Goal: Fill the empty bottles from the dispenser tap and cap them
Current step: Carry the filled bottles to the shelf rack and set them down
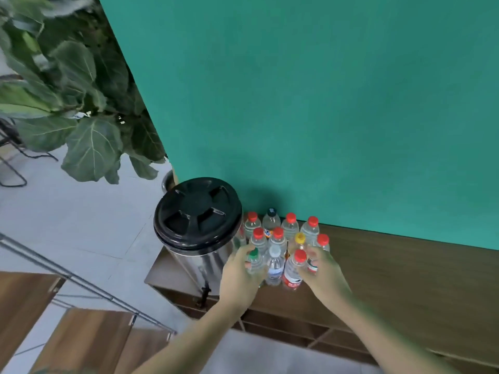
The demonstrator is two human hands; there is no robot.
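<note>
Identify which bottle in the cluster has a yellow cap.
The yellow-capped bottle stands in the middle row toward the right, just behind the front red-capped bottle; its neighbours' caps are red, green, white or dark.

We've got a steel dispenser [195, 255] with a black ribbed lid sitting at the left end of the bench [405, 265], its little black tap [205, 290] hanging over the front edge. Right beside it stands a tight cluster of clear plastic bottles [290, 228], all upright and capped, mostly red tops, plus one green-capped bottle [253, 261], one yellow, one black, one clear.
</note>
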